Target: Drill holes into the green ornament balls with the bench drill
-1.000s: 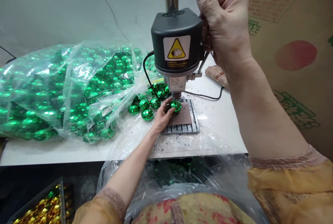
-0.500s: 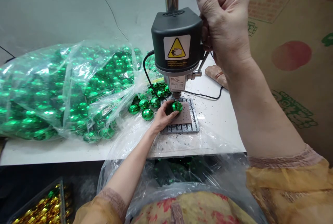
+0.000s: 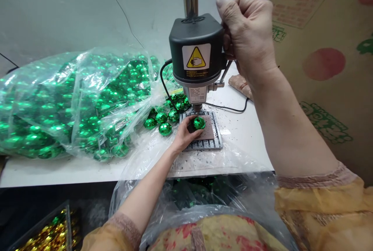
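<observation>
A small bench drill press [image 3: 196, 45] with a black motor housing and a yellow warning label stands on the white table. Under its chuck [image 3: 197, 107], my left hand [image 3: 186, 131] pinches a shiny green faceted ball [image 3: 199, 123] between thumb and fingers. The ball is over a brown pad [image 3: 208, 129] on the slotted metal base [image 3: 217, 144]. Up at the right side of the housing, my right hand [image 3: 249, 25] is closed in a fist round the feed lever [image 3: 227, 73], whose grip the fingers hide.
Several loose green balls [image 3: 165, 129] lie left of the base, beside a big clear bag [image 3: 72, 103] full of them. Dark shavings dot the table [image 3: 247, 134]. A carton [image 3: 323, 88] stands at right. Below left is a bin [image 3: 68, 223] of gold balls; clear plastic [image 3: 140, 189] drapes over the front edge.
My right fist has come down slightly with the lever. The green ball in my left hand now shows a little lower and farther from the chuck; the view has also shifted slightly.
</observation>
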A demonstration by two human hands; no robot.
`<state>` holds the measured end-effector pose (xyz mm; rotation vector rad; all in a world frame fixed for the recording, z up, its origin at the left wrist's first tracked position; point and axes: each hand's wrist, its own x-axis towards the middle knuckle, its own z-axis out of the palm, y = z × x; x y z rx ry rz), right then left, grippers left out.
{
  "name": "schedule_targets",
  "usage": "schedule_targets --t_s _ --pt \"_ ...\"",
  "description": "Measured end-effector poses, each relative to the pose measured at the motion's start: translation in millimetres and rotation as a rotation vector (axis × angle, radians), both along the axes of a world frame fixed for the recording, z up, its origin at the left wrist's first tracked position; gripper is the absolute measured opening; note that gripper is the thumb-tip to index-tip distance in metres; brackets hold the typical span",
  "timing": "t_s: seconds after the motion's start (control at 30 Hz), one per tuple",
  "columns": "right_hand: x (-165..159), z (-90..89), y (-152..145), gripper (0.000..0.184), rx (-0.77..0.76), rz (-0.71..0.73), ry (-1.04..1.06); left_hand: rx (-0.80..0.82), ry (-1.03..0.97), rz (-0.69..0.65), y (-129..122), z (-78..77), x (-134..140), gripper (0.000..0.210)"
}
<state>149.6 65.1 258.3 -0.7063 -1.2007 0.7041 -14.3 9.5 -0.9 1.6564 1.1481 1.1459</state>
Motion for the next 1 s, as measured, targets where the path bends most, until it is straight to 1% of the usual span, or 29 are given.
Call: schedule_targets --t_s 0.17,0.27,0.4,0.47,0.53,0.73,0.87,1.0 --pt "-1.0 1.6 -1.5 0.059 -0.024 0.009 -0.044 -0.004 -0.003 -0.009 -3.0 4.9 -0.8 0.062" --pt "0.2 -2.4 -7.6 0.055 0.026 0.008 -0.037 -0.023 -0.008 -0.01 -3.5 7.3 -0.8 0.064" --pt "3.3 -19.4 -24.2 0.045 0.237 -0.057 -0.086 -0.027 -0.025 -0.034 -3.6 8.1 -1.0 0.065" --pt "4.2 -29.8 -34.3 0.046 0.338 -0.096 -0.095 -0.019 -0.027 -0.034 -3.8 7.7 -1.2 0.065" --pt "4.2 -39.1 -44.1 0.048 0.388 -0.128 -0.099 -0.009 -0.022 -0.031 -3.9 6.7 -1.3 0.064" --pt "3.2 -61.6 -64.6 0.047 0.425 -0.191 -0.128 0.006 -0.022 -0.032 -3.8 5.0 -1.3 0.063" --pt "3.7 -74.4 -69.5 0.046 0.429 -0.207 -0.106 0.01 -0.011 -0.029 -3.7 5.9 -1.4 0.062" --pt "3.9 -81.8 -70.2 0.046 0.421 -0.241 -0.113 0.012 -0.005 -0.037 -2.9 3.8 -2.4 0.06"
